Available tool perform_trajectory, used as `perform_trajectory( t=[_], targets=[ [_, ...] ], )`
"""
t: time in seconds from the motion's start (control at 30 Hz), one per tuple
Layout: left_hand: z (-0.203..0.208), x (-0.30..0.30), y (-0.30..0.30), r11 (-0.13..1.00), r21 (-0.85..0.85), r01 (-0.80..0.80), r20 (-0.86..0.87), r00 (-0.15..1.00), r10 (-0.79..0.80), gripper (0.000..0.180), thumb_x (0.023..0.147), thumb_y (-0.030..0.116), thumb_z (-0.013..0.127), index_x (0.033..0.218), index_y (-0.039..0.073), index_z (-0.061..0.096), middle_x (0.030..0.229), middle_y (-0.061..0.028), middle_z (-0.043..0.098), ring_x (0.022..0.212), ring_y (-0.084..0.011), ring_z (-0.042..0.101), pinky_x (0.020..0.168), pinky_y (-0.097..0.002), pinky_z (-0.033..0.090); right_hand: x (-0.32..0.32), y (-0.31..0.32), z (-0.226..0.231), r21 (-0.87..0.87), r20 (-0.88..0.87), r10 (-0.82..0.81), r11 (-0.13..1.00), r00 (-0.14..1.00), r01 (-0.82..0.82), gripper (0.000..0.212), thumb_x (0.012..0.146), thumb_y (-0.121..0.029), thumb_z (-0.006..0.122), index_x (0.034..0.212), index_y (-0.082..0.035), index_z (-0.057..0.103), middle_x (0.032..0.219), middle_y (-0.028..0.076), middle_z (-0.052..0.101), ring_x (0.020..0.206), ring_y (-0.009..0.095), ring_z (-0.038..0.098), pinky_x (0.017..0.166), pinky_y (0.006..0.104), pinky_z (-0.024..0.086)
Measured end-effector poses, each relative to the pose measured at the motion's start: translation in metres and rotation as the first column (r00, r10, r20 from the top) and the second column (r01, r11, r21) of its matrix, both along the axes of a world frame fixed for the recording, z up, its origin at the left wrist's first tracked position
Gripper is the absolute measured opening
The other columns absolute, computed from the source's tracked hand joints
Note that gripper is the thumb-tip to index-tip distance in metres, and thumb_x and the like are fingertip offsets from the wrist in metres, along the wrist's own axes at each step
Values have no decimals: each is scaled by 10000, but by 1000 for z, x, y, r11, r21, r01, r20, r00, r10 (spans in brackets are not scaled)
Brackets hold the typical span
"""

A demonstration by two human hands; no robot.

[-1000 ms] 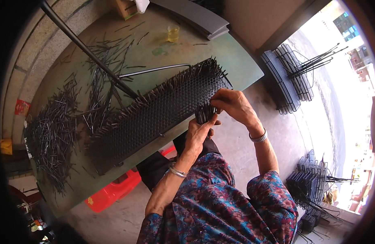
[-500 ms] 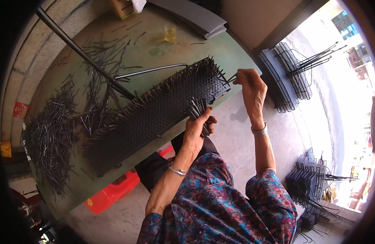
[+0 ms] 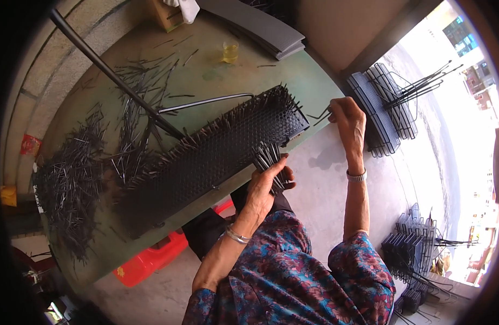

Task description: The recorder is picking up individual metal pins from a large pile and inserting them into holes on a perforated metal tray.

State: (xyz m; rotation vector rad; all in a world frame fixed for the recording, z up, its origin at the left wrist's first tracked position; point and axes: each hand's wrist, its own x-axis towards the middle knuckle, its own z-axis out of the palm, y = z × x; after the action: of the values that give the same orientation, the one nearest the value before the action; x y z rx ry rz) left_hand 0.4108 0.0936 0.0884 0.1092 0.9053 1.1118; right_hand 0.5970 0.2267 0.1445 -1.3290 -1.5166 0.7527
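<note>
A long dark panel full of small holes point(image 3: 206, 162) lies slantwise on the green table, with short dark sticks point(image 3: 222, 119) poking up along its far edge and right end. My left hand point(image 3: 267, 181) is closed around a bundle of thin dark sticks point(image 3: 267, 155) in front of the panel's near edge. Off the panel's right end, my right hand point(image 3: 348, 117) pinches a thin, bent dark piece point(image 3: 321, 117) between thumb and fingers. Whether that is one piece or two, I cannot tell. It does not touch the panel.
Heaps of loose dark sticks point(image 3: 71, 184) cover the table's left side. A dark pole point(image 3: 111, 70) with a metal brace crosses above it. Beyond are a cup of yellow liquid point(image 3: 230, 52) and grey sheets point(image 3: 260, 30). Black wire racks point(image 3: 376, 111) stand right; a red stool point(image 3: 152, 260) is below.
My right hand has moved right, away from the panel's end, still pinching the thin piece. My left hand keeps its bundle, and the whole view has shifted slightly.
</note>
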Motion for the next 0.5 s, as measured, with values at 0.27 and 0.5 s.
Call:
perform_trajectory(
  t=[0.27, 0.5],
  targets=[
    [8, 5, -6, 1000, -9, 5, 28, 1000, -5, 275, 908, 210, 660, 1134, 59, 622, 787, -57, 640, 677, -149, 610, 638, -322, 545, -69, 105, 29, 349, 68, -48, 937, 996, 21, 169, 885, -147, 630, 956, 1, 671, 722, 125, 680, 627, 184, 669, 606, 297, 502],
    [-5, -5, -9, 999, 53, -13, -11, 1000, 13, 266, 928, 225, 643, 1113, 40, 595, 784, -90, 651, 627, -134, 584, 546, -283, 482, -56, 105, 10, 190, -68, -2, 982, 998, 15, 232, 932, -144, 603, 1054, 38, 678, 818, 108, 709, 724, 140, 693, 689, 245, 536]
  ],
)
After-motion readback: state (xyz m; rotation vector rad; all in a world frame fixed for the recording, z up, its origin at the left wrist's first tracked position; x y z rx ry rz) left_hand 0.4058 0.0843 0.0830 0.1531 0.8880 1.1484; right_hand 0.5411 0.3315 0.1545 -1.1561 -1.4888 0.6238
